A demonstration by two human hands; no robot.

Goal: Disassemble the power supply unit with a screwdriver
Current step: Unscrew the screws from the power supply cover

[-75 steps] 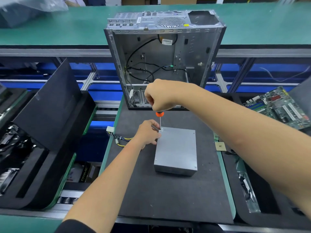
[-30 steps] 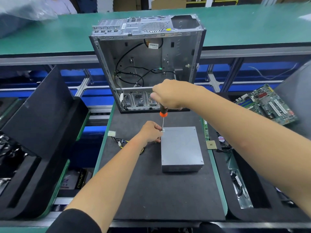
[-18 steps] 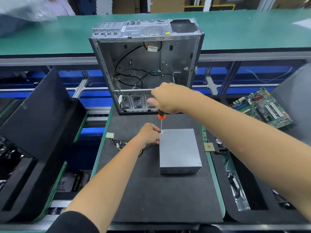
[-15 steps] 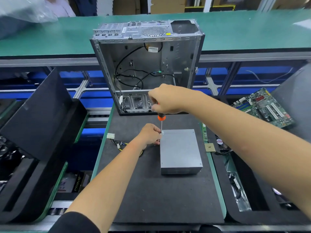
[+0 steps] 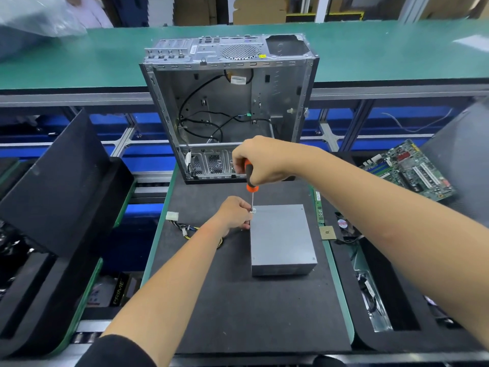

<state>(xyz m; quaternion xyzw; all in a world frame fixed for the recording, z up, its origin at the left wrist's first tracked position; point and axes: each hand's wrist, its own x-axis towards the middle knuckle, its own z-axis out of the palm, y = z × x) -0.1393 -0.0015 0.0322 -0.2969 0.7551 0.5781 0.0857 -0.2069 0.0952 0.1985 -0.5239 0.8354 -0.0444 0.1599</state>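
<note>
Right hand (image 5: 260, 160) grips the screwdriver (image 5: 250, 181) at frame centre; left hand (image 5: 235, 213) pinches its tip on the PSU (image 5: 281, 239) corner — keep it upright, press firmly.

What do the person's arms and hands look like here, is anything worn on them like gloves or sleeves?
No gloves: both the left hand and the right hand are bare, with no rings, watch or wrist strap showing. The forearms are uncovered too. The only clothing in view is a black sleeve on the left arm, pushed up near the elbow at the bottom edge. The right arm shows no sleeve in frame.
</note>
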